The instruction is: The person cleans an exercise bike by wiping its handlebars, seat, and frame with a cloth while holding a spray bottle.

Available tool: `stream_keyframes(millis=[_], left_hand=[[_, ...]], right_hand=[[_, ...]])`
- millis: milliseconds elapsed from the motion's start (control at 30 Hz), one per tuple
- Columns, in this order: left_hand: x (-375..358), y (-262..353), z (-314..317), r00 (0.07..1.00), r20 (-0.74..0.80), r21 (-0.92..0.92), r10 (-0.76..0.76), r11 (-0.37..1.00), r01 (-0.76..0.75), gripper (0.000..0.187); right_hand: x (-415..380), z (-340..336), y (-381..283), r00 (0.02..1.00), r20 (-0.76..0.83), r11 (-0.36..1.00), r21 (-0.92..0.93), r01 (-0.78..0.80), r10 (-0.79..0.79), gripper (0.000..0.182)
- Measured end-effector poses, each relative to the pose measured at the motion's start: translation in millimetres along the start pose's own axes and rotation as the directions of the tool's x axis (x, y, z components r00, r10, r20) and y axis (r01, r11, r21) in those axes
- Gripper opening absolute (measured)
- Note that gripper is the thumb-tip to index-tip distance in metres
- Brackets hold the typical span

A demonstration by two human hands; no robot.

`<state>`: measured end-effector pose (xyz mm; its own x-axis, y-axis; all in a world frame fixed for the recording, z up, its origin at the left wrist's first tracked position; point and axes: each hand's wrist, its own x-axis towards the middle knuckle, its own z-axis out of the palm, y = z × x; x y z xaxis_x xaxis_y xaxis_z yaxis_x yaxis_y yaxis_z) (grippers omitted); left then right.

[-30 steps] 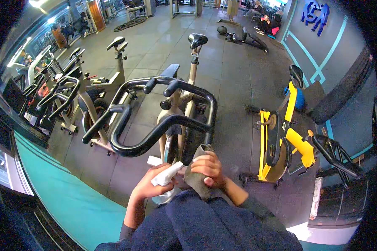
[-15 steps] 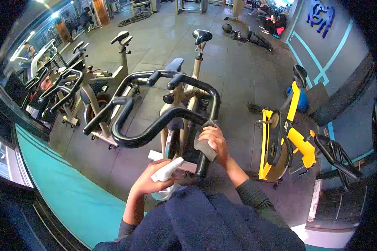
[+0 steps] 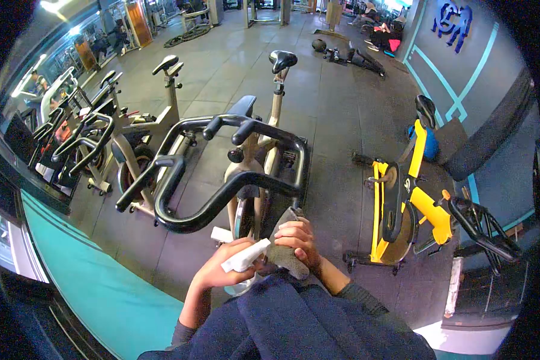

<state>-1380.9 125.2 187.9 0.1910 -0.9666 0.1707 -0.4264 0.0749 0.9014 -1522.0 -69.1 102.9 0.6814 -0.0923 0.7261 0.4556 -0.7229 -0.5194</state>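
Observation:
A grey cloth (image 3: 289, 259) is wrapped over the near right end of the black handlebar (image 3: 255, 178) on an exercise bike. My right hand (image 3: 298, 241) is closed round that cloth, pressing it on the bar. Just to its left, my left hand (image 3: 222, 264) grips a spray bottle (image 3: 246, 256) with a white trigger head. The bottle's clear lower part shows beneath the hand, partly hidden by my dark clothing. Behind the handlebar rises the bike's black saddle (image 3: 282, 59).
A yellow exercise bike (image 3: 423, 198) stands at the right, near a blue ball (image 3: 429, 144). More bikes (image 3: 135, 162) line the left side. A teal strip (image 3: 96, 270) runs along the lower left. Other people (image 3: 385, 39) are at the far back right.
My right hand and the cloth have slid down the handlebar's right grip toward my body, close to my left hand. The left hand still holds the spray bottle, slightly shifted.

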Motion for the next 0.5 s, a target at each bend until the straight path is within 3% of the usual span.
stream_keyframes(millis=[67, 333, 433, 500], left_hand=[[7.3, -2.3, -1.2, 0.998, 0.056, 0.009, 0.027, 1.000, -0.028, 0.032], [10.5, 4.2, -1.1, 0.999, 0.019, 0.034, 0.034, 0.999, -0.035, 0.033], [0.3, 2.9, -4.4, 1.000, 0.002, -0.024, -0.029, 0.999, 0.029, 0.037], [-5.9, -6.1, -9.3, 0.998, 0.024, 0.093, 0.052, 0.994, -0.054, 0.039]], right_hand=[[3.7, -1.0, 10.1, 1.000, -0.001, 1.000, -0.011, 0.023, -0.023, 0.049], [27.2, -13.1, 60.7, 0.999, 0.020, 0.996, -0.081, -0.042, 0.044, 0.031], [27.5, -17.1, 49.2, 0.994, 0.073, 0.993, -0.081, -0.080, 0.086, 0.031], [29.7, -17.3, 29.2, 0.982, 0.131, 0.982, -0.149, -0.116, 0.136, 0.030]])
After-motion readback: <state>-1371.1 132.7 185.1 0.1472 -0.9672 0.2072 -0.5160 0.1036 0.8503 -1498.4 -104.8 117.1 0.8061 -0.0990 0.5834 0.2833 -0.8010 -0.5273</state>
